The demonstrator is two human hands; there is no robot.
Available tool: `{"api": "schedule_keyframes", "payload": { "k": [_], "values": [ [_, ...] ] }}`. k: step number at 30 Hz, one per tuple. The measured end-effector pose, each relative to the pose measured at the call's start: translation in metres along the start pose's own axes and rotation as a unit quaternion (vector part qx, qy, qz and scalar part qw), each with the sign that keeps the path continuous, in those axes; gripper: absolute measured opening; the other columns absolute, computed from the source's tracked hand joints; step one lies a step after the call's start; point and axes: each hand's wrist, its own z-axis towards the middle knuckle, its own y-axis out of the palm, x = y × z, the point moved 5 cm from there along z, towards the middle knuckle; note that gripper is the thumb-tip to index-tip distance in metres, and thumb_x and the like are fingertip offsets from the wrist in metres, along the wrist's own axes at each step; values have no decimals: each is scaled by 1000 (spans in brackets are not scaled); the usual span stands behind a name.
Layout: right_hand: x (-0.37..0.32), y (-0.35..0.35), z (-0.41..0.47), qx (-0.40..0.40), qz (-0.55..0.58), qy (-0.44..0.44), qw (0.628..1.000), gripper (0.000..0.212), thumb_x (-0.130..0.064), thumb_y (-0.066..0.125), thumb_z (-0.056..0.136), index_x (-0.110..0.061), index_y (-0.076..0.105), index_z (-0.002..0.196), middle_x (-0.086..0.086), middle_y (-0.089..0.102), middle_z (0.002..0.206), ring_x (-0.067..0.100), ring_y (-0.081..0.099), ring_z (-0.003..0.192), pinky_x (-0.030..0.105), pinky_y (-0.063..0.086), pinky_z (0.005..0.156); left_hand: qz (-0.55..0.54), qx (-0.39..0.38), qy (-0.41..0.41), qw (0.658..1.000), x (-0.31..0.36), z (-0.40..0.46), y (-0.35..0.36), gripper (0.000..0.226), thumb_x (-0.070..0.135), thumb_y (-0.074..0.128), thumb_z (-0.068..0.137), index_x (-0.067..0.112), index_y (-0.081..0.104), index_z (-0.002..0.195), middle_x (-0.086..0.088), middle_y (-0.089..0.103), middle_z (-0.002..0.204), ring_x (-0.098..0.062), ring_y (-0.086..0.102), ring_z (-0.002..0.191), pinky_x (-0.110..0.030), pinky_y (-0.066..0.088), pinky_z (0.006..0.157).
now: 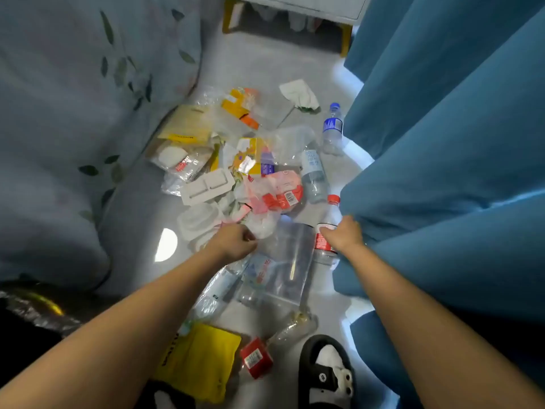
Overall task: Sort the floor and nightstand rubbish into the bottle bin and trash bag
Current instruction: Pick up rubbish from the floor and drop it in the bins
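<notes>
A pale blue bedspread with a leaf print (73,119) is filling the left side, and a teal fabric curtain (460,143) is hanging down the right. Between them a strip of pale grey floor (259,66) is carrying a heap of mixed rubbish (236,166): yellow and orange cartons, clear wrappers, white plastic trays and a pink-and-red packet. A clear flat plastic bag (290,261) is lying near the middle, just below the heap. The left hand (236,242) is reaching in with its fingers curled, pinching a crumpled white plastic wrapper (264,225) at the heap's near edge. The right hand (345,234) is wrapping its fingers around a clear plastic bottle with a red cap and red label (327,228), which is lying against the curtain's hem. A blue-capped clear bottle (332,128) is lying farther back by the curtain. A yellow plastic pouch (200,361) and a small red box (256,358) are lying nearest, beside a black-and-white shoe (327,373).
</notes>
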Motion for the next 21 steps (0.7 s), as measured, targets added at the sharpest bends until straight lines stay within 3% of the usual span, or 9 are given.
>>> {"api": "schedule_keyframes", "payload": {
  "k": [4,9,11,13,16,19,21],
  "values": [
    [17,18,20,25,63,48,996,76,-37,71,78,6,39,131,22,46,135,37,48,123,38,42,94,-28,20,11,999,1,8,2,22,15,57,86,10,75,98,-6,73,103,-21,65,96,-25,47,79],
    [37,40,33,9,89,86,992,74,-49,70,75,1,47,124,19,56,127,36,55,115,40,45,91,-67,1,24,998,-4,4,4,20,20,61,88,9,75,97,-5,73,101,-12,57,84,-19,41,63],
    [36,36,33,26,97,73,992,68,-46,71,74,-1,50,120,18,59,123,36,57,111,39,47,89,-99,8,25,995,-3,0,-2,19,19,60,90,9,74,97,-1,70,95,-11,56,84,-20,42,67],
    [27,22,27,75,114,48,990,66,-41,73,72,-1,50,120,19,58,123,36,56,113,39,46,90,-182,17,10,983,-3,-7,-9,14,17,57,92,11,70,92,1,66,86,-11,59,78,-23,47,71],
    [0,-7,3,149,158,-52,975,66,-36,75,71,-1,49,120,18,55,122,34,52,113,39,44,93,-311,15,-1,950,9,-26,-17,10,17,57,93,10,64,88,-1,63,77,-2,61,58,-15,47,52],
    [-37,-30,-35,154,189,-155,957,62,-35,76,74,-5,47,120,11,56,117,28,54,108,31,42,86,-391,31,14,920,28,-47,-28,12,27,64,91,15,64,94,2,61,87,-5,60,72,-21,52,64],
    [-62,-40,-66,118,199,-216,949,60,-36,77,74,-10,46,118,6,58,110,22,57,97,19,42,73,-438,35,17,898,39,-59,-35,29,37,66,87,19,60,110,2,62,105,-8,59,90,-26,52,77]
  ]
}}
